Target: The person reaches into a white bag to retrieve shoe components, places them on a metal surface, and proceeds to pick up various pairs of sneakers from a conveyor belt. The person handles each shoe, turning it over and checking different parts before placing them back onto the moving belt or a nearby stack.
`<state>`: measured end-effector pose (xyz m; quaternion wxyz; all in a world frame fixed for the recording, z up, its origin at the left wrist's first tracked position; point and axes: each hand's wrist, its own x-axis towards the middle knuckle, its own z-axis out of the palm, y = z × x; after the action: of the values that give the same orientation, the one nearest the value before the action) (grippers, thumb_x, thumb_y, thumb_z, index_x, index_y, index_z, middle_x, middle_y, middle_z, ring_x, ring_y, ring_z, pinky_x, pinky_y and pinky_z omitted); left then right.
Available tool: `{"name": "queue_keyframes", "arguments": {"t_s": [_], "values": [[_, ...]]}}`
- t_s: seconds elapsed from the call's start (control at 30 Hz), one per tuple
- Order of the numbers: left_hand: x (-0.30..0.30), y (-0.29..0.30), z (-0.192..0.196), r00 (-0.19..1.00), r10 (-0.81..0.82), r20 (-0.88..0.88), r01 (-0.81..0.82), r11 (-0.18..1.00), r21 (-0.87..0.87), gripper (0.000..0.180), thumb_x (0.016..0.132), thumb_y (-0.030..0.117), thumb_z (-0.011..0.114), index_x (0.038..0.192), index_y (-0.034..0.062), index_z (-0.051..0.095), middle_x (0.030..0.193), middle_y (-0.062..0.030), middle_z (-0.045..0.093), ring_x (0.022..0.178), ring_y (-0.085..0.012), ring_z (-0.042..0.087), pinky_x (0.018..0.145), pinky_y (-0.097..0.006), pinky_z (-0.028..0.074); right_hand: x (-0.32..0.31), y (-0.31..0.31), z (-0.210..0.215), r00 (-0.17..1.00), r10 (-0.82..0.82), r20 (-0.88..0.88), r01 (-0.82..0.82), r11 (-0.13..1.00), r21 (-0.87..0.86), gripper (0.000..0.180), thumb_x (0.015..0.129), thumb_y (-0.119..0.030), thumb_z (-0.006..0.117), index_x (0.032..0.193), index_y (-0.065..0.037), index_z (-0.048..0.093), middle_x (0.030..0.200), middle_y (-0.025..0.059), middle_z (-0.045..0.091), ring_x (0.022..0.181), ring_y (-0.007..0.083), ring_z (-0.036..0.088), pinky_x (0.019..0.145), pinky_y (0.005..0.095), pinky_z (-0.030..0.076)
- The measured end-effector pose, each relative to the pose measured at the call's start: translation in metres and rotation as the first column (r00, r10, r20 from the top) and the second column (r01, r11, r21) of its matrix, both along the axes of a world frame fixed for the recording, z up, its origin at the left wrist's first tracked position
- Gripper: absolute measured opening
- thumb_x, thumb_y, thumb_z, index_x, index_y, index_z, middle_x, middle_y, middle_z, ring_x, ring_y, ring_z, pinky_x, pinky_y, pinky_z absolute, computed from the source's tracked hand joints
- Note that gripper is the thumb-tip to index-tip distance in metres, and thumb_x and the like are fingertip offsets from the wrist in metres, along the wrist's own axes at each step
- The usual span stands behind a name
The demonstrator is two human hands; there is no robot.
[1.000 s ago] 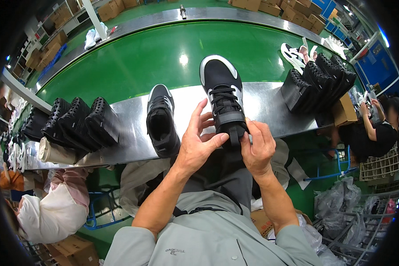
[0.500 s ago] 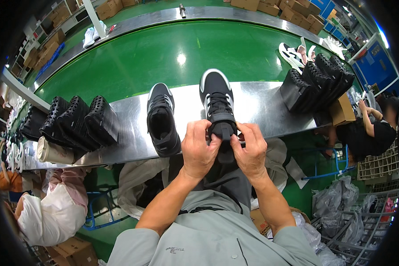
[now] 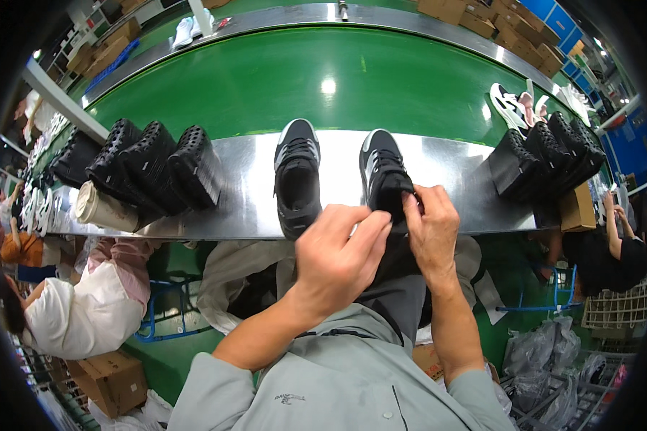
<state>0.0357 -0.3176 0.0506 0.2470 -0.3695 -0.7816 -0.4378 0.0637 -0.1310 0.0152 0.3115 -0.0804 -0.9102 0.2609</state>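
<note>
Two black sneakers with grey-white toe edging point away from me on the metal bench (image 3: 248, 215). The left sneaker (image 3: 295, 179) stands untouched, its opening toward me. My right hand (image 3: 434, 228) pinches the collar of the right sneaker (image 3: 382, 154) on its right side, thumb and forefinger closed. At that sneaker's heel is my left hand (image 3: 338, 251), fingers curled and pressed together, slightly blurred. What its fingertips grip is hidden. Laces and a strap cross the front of the right sneaker; its heel is partly covered by my fingers.
Black perforated shoe-shaped stacks (image 3: 194, 169) stand at left beside a lidded paper cup (image 3: 106, 207). More black stacks (image 3: 517, 165) stand at right, near white-and-black shoes (image 3: 509, 106). Beyond the bench lies a green surface (image 3: 280, 79). Co-workers sit on both sides.
My view has shifted, moving the scene rightward. The right sneaker now sits lower and turned slightly. My left hand has moved from its tongue area to the heel, while my right hand stays at the collar.
</note>
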Motion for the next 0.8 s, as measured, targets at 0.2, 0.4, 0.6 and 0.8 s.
{"name": "queue_keyframes", "arguments": {"t_s": [0.2,0.4,0.6,0.8], "values": [[-0.018,-0.068,0.000,0.910,0.357,0.208,-0.282,0.905,-0.318,0.050,0.081,0.030,0.082,0.118,0.0022,0.063,0.126,-0.0254,0.060,0.119,-0.0438,0.055,0.102,-0.046,0.045,-0.041,-0.016,0.000,0.998,0.059,-0.010,-0.060,0.995,-0.080,0.017,0.091,-0.013,0.069,0.101,0.001,0.069,0.088,0.0155,0.063,0.069,0.0318,0.066,0.064,0.0410,0.052],[-0.056,-0.057,-0.038,0.926,0.203,0.319,-0.121,0.958,-0.259,0.051,0.078,0.026,0.085,0.119,0.0058,0.062,0.142,-0.0345,0.045,0.129,-0.0480,0.051,0.101,-0.047,0.049,-0.060,-0.031,0.000,0.990,0.138,-0.023,-0.140,0.978,-0.154,0.023,0.094,-0.016,0.068,0.108,0.002,0.068,0.093,0.0163,0.062,0.076,0.0320,0.066,0.068,0.0414,0.053],[-0.067,-0.066,-0.045,0.734,-0.135,0.665,0.135,0.990,0.051,0.067,0.079,0.020,0.086,0.136,0.0087,0.054,0.154,-0.0214,0.036,0.133,-0.0361,0.052,0.105,-0.047,0.051,-0.032,-0.001,0.014,0.993,0.115,0.030,-0.096,0.926,-0.365,0.036,0.095,-0.023,0.070,0.117,0.005,0.066,0.109,0.0213,0.066,0.082,0.0308,0.067,0.072,0.0388,0.055],[-0.070,-0.048,-0.063,0.675,-0.261,0.690,0.130,0.963,0.237,0.073,0.079,0.004,0.082,0.143,0.0091,0.048,0.147,-0.0156,0.045,0.133,-0.0287,0.052,0.108,-0.044,0.049,-0.025,-0.019,0.018,0.943,0.334,0.010,-0.331,0.929,0.167,0.045,0.079,-0.029,0.082,0.113,-0.004,0.068,0.111,0.0129,0.065,0.108,0.0310,0.058,0.092,0.0435,0.045]]}}
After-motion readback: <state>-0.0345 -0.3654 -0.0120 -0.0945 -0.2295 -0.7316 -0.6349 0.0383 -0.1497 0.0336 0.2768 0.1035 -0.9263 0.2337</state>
